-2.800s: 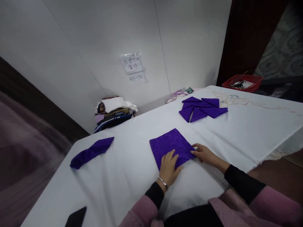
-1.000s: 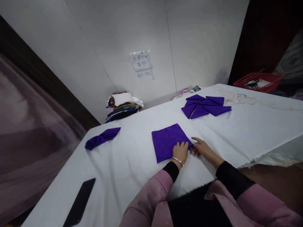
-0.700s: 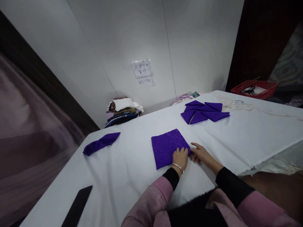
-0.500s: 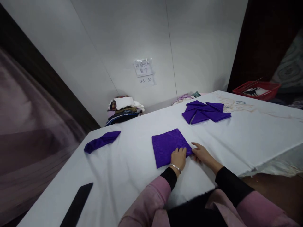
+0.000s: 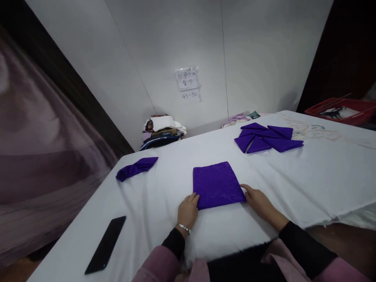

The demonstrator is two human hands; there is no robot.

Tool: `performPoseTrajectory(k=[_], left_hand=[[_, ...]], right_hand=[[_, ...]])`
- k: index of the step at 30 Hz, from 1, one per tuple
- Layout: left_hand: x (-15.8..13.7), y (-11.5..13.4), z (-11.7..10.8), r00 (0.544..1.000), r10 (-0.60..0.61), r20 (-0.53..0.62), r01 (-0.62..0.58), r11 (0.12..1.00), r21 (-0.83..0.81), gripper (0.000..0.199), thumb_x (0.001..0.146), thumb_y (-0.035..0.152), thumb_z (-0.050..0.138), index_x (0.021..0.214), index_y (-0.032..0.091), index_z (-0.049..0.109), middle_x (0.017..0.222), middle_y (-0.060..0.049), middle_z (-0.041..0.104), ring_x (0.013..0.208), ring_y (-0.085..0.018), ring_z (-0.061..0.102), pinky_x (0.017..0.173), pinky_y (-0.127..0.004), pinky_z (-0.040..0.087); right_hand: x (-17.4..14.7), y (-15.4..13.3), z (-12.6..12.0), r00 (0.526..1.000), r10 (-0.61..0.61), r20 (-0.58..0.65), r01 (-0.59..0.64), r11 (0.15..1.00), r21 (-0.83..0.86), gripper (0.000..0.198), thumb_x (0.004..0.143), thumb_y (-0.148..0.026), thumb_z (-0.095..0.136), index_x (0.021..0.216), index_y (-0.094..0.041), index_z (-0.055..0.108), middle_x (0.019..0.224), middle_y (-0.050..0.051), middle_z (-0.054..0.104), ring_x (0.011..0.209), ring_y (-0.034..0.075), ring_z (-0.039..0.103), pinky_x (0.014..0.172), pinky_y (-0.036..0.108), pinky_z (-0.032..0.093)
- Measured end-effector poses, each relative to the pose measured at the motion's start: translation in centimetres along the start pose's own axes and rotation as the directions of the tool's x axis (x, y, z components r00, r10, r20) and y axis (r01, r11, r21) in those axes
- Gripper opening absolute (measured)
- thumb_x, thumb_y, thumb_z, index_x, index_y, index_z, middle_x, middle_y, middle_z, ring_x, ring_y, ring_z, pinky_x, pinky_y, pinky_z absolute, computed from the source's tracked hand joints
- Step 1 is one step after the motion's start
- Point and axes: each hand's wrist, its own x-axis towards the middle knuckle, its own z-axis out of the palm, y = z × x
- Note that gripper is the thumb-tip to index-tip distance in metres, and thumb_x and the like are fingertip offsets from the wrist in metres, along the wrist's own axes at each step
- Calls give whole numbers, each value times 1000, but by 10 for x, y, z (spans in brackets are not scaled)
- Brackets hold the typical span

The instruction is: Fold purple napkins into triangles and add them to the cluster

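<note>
A purple cloth napkin (image 5: 217, 184), folded into a square, lies flat on the white-covered table in front of me. My left hand (image 5: 188, 210) is at its near left corner, fingers closed over the edge. At the near right corner my right hand (image 5: 258, 201) pinches the cloth, its index finger along the side edge; the thumb is mostly hidden. Several pointed, folded purple napkins (image 5: 267, 138) lie in an overlapping group at the far right. Another purple napkin (image 5: 136, 168), narrow and rolled at one end, rests at the left.
A flat black object (image 5: 106, 244) lies on the tablecloth (image 5: 152, 235) at the near left. Behind the table stands a stack of folded fabrics (image 5: 163, 133). A red basket (image 5: 340, 111) is at the far right, and a paper sign (image 5: 188, 80) hangs on the wall.
My left hand has moved from the napkin's right part to its near left corner. The right hand stays at the right corner. The napkin's near edge lies straighter, and the view has shifted slightly.
</note>
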Motion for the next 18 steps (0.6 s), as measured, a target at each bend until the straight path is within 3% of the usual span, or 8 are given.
performPoseTrajectory(k=[6,11,18], left_hand=[[-4,6,1,1000,14,-5,-14,1000,-19,55,71,2,53,123,20,55,132,-5,53,117,-21,49,102,-35,39],[-6,6,1,999,32,-31,-33,998,-49,55,72,6,53,125,16,52,135,-7,50,118,-21,48,101,-35,40],[-9,5,4,998,39,-43,-43,995,-85,53,72,7,51,125,16,52,136,-7,49,119,-20,48,101,-34,41]], right_hand=[[-14,10,-10,994,39,-104,-26,992,124,40,89,-40,34,117,-20,55,81,5,67,77,21,62,70,31,43],[-30,6,-15,998,37,-51,-27,982,186,35,87,-50,39,92,-23,60,71,2,65,63,18,58,60,30,42],[-31,-7,-4,998,-59,21,58,997,44,38,82,-46,48,112,-24,54,80,1,66,70,20,60,62,31,43]])
